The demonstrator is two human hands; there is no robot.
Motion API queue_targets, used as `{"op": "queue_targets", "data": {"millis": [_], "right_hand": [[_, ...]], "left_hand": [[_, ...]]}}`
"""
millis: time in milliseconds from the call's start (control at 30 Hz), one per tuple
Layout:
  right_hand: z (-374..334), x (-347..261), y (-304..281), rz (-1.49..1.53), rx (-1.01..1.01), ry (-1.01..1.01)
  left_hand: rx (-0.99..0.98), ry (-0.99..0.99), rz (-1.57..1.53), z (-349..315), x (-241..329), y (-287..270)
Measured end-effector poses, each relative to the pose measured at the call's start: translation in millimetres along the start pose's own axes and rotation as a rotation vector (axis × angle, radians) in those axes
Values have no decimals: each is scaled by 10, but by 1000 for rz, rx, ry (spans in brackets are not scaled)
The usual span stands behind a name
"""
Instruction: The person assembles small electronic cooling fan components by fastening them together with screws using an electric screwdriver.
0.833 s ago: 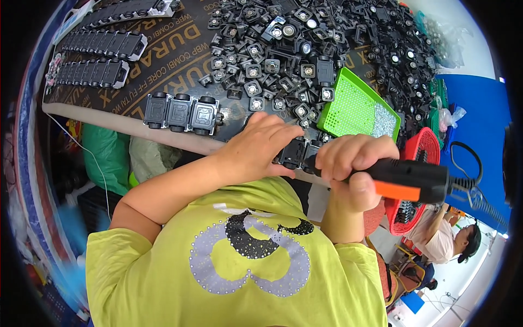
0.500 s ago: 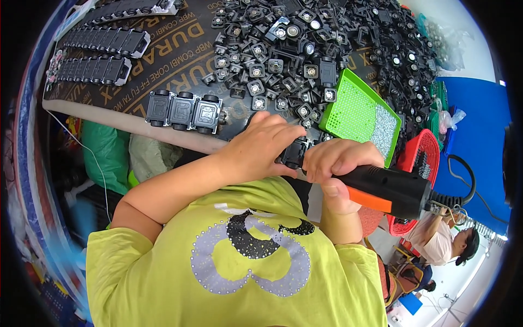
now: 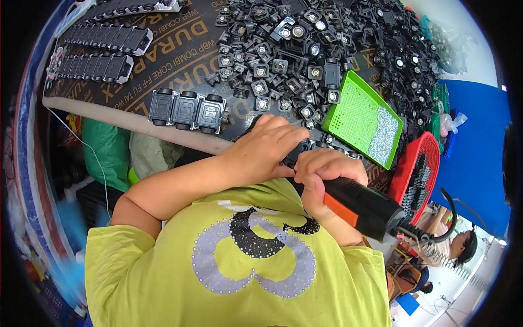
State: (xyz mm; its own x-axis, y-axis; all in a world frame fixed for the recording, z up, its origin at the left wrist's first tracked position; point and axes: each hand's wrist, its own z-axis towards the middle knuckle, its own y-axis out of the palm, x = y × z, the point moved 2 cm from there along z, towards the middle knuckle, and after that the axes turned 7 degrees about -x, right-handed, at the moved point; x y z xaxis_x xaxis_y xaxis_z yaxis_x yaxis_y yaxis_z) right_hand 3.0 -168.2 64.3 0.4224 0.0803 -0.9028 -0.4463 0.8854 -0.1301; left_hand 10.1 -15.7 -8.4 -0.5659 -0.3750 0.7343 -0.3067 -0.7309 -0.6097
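Swung down and leftward since the earlier frame, the power driver (image 3: 364, 204) sits gripped in the right hand (image 3: 329, 165); the left hand (image 3: 267, 147) clasps a small unit (image 3: 293, 156) at frame centre. Lined-up rows (image 3: 95, 67) at upper left look finished; loose parts (image 3: 261, 71) at upper centre remain. The unit looks black, mostly hidden.
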Motion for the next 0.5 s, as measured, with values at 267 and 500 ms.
{"op": "queue_targets", "data": {"millis": [267, 500], "right_hand": [[105, -83, -123, 251, -53, -93], [157, -220, -427, 238, 141, -53]], "left_hand": [[-31, -47, -79, 15, -39, -45], [-63, -185, -198, -13, 110, -171]]}}
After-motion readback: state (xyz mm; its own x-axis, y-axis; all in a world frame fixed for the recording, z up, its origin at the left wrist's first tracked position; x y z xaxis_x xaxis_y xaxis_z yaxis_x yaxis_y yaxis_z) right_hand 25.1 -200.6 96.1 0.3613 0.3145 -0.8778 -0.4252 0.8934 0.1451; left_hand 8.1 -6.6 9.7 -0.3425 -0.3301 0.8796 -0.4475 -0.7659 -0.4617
